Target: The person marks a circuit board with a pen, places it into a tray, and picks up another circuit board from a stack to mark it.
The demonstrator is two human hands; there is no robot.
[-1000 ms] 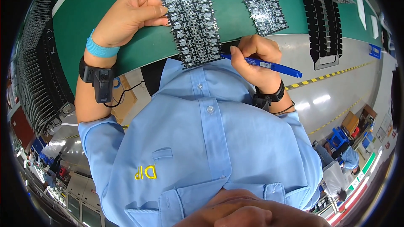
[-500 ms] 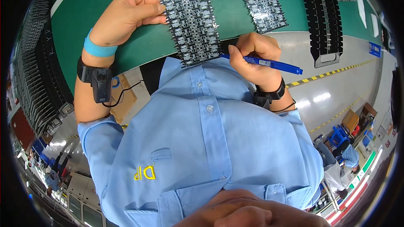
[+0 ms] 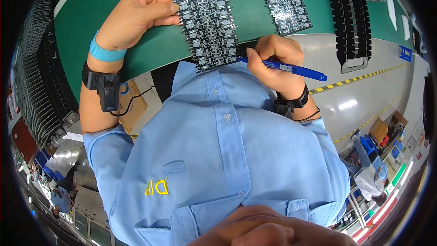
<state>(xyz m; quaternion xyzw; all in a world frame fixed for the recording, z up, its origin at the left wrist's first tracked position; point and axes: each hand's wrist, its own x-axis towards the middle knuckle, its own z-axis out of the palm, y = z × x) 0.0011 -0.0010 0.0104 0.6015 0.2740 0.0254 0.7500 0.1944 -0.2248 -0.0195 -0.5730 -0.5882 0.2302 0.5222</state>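
My left hand [image 3: 150, 11] pinches the left edge of a long circuit board panel [image 3: 207, 23], thumb on its upper face. The panel is densely patterned in black and silver, with small parts jutting from its sides, and reaches over the green table's near edge. In my right hand [image 3: 277, 61] is a blue marker pen [image 3: 296, 70], gripped as for writing. Its tip is at the panel's near right corner; whether it touches cannot be made out. A second, similar panel [image 3: 282, 2] lies farther right on the table.
The green table [image 3: 246, 13] spans the far side. Black slotted racks stand at both sides: one rack [image 3: 350, 27] at right, another rack [image 3: 50, 77] holding many panels at left. Beyond are a floor with yellow-black striped tape [image 3: 355, 82] and other people at work.
My hands, the panel and the marker pen hold almost the same place. In the background, people have shifted a little.
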